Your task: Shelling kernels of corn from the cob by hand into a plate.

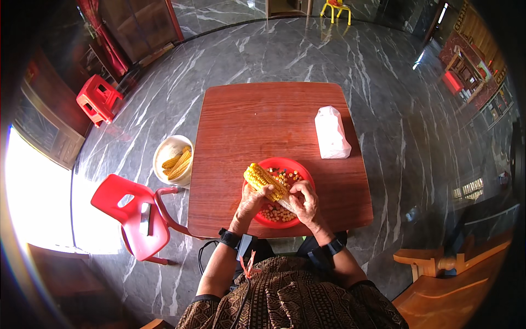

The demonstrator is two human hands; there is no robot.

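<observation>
A yellow corn cob point(264, 180) is held slantwise over a red plastic basin point(308, 174) on the table. My left hand point(253, 199) is wrapped round the cob's middle, thumb on top. At the cob's lower right end, which looks pale and stripped of kernels, my right hand point(304, 204) has its fingers curled and pressed against it. Loose kernels point(278, 213) lie in the basin below, along with a few small dark bits. The undersides of both hands are hidden.
The brown wooden table point(257, 118) bears a white soft pack point(332, 134) at its right. Left of the table stands a white bucket point(159, 158) holding several corn cobs point(178, 164). A red chair point(147, 233) with a dark flat object on its seat sits near left; a red stool point(98, 100) is farther off.
</observation>
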